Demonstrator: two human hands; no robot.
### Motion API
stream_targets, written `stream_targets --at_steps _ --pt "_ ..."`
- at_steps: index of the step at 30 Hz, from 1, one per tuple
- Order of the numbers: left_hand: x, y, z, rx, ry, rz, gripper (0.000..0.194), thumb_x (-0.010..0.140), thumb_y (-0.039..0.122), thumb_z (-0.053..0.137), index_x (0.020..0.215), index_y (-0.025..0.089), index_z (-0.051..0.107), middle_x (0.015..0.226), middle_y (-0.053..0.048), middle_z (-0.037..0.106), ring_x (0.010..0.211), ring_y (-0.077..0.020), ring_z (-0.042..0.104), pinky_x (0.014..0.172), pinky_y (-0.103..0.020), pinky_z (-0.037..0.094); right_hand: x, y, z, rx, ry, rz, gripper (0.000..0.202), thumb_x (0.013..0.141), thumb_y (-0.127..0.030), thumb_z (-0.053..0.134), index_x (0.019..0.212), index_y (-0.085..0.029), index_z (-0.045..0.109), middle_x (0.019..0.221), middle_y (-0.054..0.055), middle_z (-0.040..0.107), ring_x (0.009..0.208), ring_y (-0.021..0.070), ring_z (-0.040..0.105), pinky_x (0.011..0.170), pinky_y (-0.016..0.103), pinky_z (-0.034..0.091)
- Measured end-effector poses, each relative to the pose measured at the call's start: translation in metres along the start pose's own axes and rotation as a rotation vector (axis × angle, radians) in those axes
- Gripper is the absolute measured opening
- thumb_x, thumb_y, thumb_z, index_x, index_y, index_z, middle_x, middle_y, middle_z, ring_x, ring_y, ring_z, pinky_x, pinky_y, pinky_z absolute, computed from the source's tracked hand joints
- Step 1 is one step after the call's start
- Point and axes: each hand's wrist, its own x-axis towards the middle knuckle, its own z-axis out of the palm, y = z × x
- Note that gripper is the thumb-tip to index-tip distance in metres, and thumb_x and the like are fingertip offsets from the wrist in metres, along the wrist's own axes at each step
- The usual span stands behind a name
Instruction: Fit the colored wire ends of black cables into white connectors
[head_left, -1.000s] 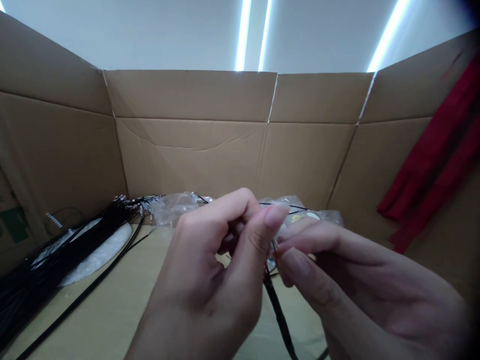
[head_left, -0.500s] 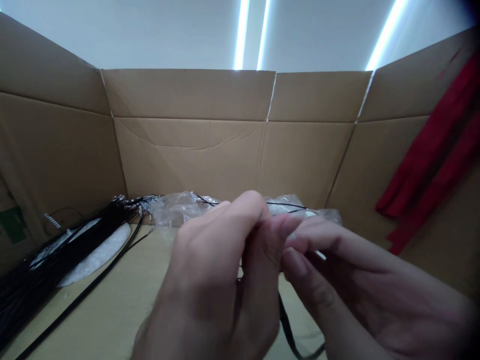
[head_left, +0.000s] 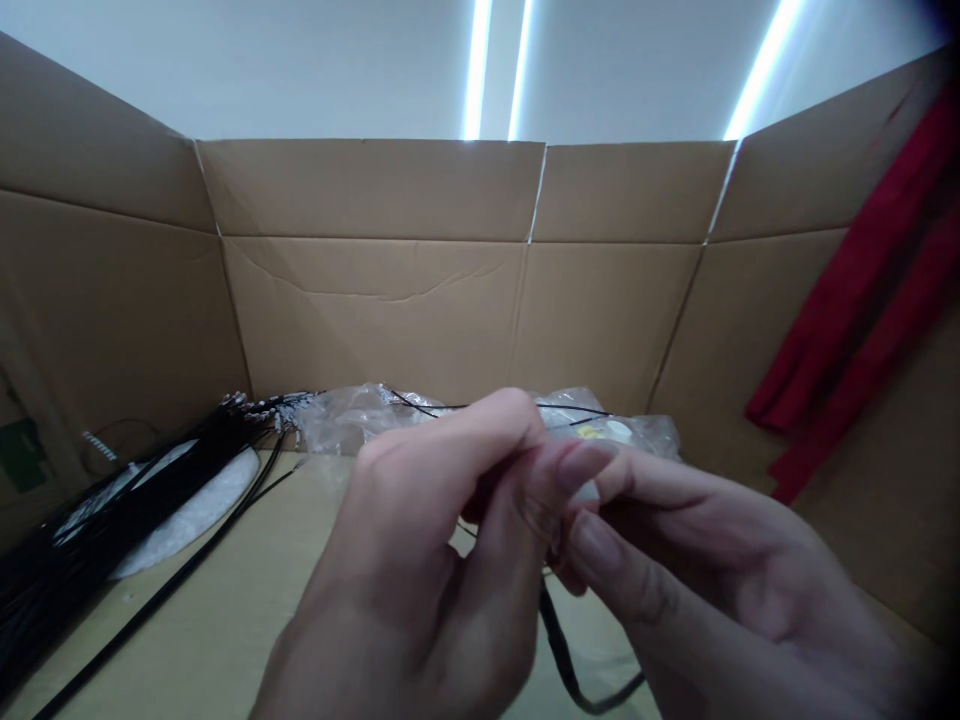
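My left hand (head_left: 427, 560) and my right hand (head_left: 697, 560) meet at the centre, fingertips pinched together. Between the fingertips shows a small whitish piece (head_left: 586, 492), mostly hidden, so what it is cannot be made out. A black cable (head_left: 562, 660) hangs in a curve just below the fingers; its upper end disappears behind them. Thin black wires (head_left: 577, 408) pass behind my hands, over clear plastic bags (head_left: 352, 415).
On the left, a thick bundle of black cables (head_left: 150, 500) with silvery ends lies over a white round pad (head_left: 225, 500) on the pale table (head_left: 247, 580). Cardboard walls (head_left: 375, 320) stand around. Red fabric strips (head_left: 840, 310) hang at the right.
My left thumb has shifted up and right over the right fingertips, and the whitish piece between them shows more. The hanging cable sits slightly further left.
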Motion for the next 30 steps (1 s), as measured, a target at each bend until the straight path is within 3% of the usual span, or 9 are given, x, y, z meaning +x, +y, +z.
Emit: stream_targets --at_steps 3,8,14,19,22,25,28,30 --pt "0.001 -0.001 0.001 0.001 0.002 -0.003 0.024 0.087 0.004 0.046 0.068 0.017 0.055 0.06 0.005 0.054 0.051 -0.0066 0.051 0.044 -0.013 0.044 0.0 0.0 -0.002 0.002 0.004 0.0 0.006 0.081 -0.03 0.066 0.078 -0.025 0.065 0.073 0.0 0.061 0.07 0.0119 0.058 0.062 0.018 0.051" --pt "0.0 0.001 -0.001 -0.025 -0.013 -0.017 0.022 0.09 0.013 0.047 0.071 0.017 0.057 0.06 0.003 0.055 0.052 -0.0077 0.052 0.046 -0.015 0.045 -0.001 0.0 -0.004 0.031 -0.057 0.031 0.007 0.082 -0.03 0.065 0.08 -0.023 0.065 0.074 0.0 0.06 0.067 0.0106 0.054 0.058 0.016 0.048" --pt "0.001 0.008 -0.004 -0.133 -0.139 -0.111 0.024 0.094 0.025 0.037 0.077 0.018 0.053 0.066 0.0 0.053 0.059 -0.0116 0.051 0.05 -0.02 0.043 -0.003 -0.002 -0.005 0.103 -0.084 0.153 0.012 0.082 -0.037 0.065 0.081 -0.026 0.062 0.079 -0.001 0.06 0.076 0.0125 0.057 0.068 0.019 0.05" --pt "0.004 0.017 0.0 -0.039 -0.052 -0.158 0.032 0.089 0.038 0.042 0.068 0.016 0.052 0.059 -0.001 0.047 0.053 -0.0119 0.045 0.045 -0.023 0.038 -0.004 -0.002 -0.005 0.124 -0.099 0.204 0.014 0.08 -0.039 0.066 0.08 -0.026 0.062 0.072 -0.001 0.054 0.07 0.0117 0.052 0.063 0.019 0.048" --pt "0.003 0.019 0.0 0.029 -0.039 -0.125 0.034 0.088 0.043 0.042 0.071 0.016 0.054 0.06 -0.002 0.048 0.054 -0.0133 0.046 0.045 -0.024 0.04 -0.003 -0.002 -0.007 0.146 -0.115 0.269 0.017 0.078 -0.041 0.068 0.083 -0.026 0.063 0.081 0.0 0.058 0.08 0.0152 0.054 0.069 0.024 0.049" --pt "0.002 0.02 0.0 -0.051 -0.049 -0.086 0.033 0.09 0.042 0.039 0.075 0.016 0.054 0.063 -0.003 0.051 0.057 -0.0141 0.049 0.046 -0.023 0.042 -0.001 -0.005 -0.006 0.177 -0.155 0.279 0.018 0.078 -0.042 0.068 0.084 -0.025 0.063 0.076 0.0 0.054 0.074 0.0139 0.052 0.065 0.024 0.048" --pt "0.001 0.021 0.002 -0.108 0.026 -0.199 0.034 0.093 0.038 0.035 0.071 0.018 0.051 0.061 -0.001 0.048 0.056 -0.0118 0.046 0.046 -0.02 0.04 0.002 -0.007 -0.003 0.201 -0.18 0.276 0.019 0.078 -0.04 0.068 0.077 -0.022 0.061 0.068 -0.001 0.048 0.068 0.0112 0.05 0.063 0.021 0.046" --pt "0.001 0.022 0.005 -0.067 0.087 -0.281 0.036 0.094 0.033 0.036 0.065 0.017 0.046 0.058 0.0 0.043 0.054 -0.01 0.041 0.045 -0.02 0.034 0.003 -0.006 0.0 0.223 -0.177 0.276 0.017 0.079 -0.038 0.067 0.079 -0.023 0.062 0.075 0.0 0.056 0.076 0.012 0.055 0.069 0.021 0.048"
